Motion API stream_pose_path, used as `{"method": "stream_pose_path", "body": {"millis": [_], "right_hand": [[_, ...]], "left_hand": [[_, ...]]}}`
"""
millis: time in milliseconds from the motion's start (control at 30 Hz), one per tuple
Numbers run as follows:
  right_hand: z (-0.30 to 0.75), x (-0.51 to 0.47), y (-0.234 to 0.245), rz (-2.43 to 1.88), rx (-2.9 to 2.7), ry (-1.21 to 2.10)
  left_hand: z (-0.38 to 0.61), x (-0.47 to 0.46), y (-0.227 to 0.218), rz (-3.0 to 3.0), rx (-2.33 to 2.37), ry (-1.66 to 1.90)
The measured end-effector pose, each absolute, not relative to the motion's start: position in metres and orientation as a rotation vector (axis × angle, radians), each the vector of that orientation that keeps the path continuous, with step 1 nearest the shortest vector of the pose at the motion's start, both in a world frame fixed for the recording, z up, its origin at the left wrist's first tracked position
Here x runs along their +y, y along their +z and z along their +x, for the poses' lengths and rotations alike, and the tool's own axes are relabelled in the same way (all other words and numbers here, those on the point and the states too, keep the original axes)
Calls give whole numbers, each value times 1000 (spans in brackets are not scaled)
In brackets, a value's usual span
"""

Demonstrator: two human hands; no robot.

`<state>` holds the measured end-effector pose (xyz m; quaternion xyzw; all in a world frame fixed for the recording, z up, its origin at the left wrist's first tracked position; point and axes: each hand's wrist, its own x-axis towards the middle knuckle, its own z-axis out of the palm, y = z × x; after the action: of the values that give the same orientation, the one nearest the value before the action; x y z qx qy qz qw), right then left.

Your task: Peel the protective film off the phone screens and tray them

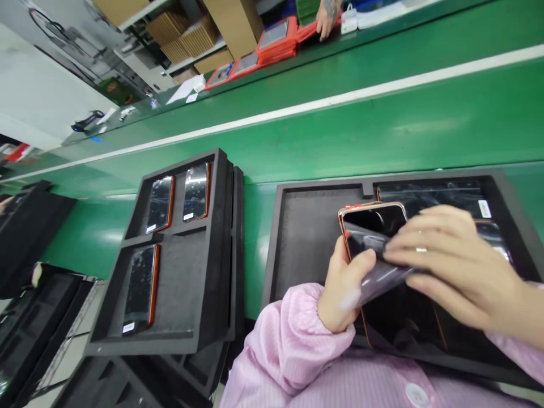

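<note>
My left hand (pixel 346 283) grips a smartphone (pixel 374 216) with an orange-gold edge, its thumb lying over the lower part of the screen. A clear plastic film (pixel 378 277) is partly lifted off the screen and bends between my two hands. My right hand (pixel 459 260), smeared by motion and wearing a ring, has its fingers closed on the film's edge over the phone. Beneath my hands is a black foam tray (pixel 317 226). Another phone (pixel 437 195) with a white label lies at its back right, and further phones there are partly hidden by my right hand.
Left of my hands stands a stack of black trays (pixel 182 283); the top one holds three film-covered phones, including one phone (pixel 142 286) at its front. Across the green table (pixel 382 124), red-framed pieces (pixel 278 42) lie by another person's hand (pixel 326 20). More black trays (pixel 34 323) sit far left.
</note>
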<state>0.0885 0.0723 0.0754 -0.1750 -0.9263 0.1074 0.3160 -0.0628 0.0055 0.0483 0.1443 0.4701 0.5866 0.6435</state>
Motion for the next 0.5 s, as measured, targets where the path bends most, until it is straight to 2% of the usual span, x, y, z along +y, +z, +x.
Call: {"method": "stream_pose_path", "body": {"millis": [133,267,500], "right_hand": [[96,52,83,-167,-2485,400],[101,46,78,-258,-2440,546],[95,58,69,-92,-2485,448]], "left_hand": [[-64,-1,48,416,1040,1355],[-66,-5,47,479,1004,1339],[-61,-10,46,411,996,1256]]}}
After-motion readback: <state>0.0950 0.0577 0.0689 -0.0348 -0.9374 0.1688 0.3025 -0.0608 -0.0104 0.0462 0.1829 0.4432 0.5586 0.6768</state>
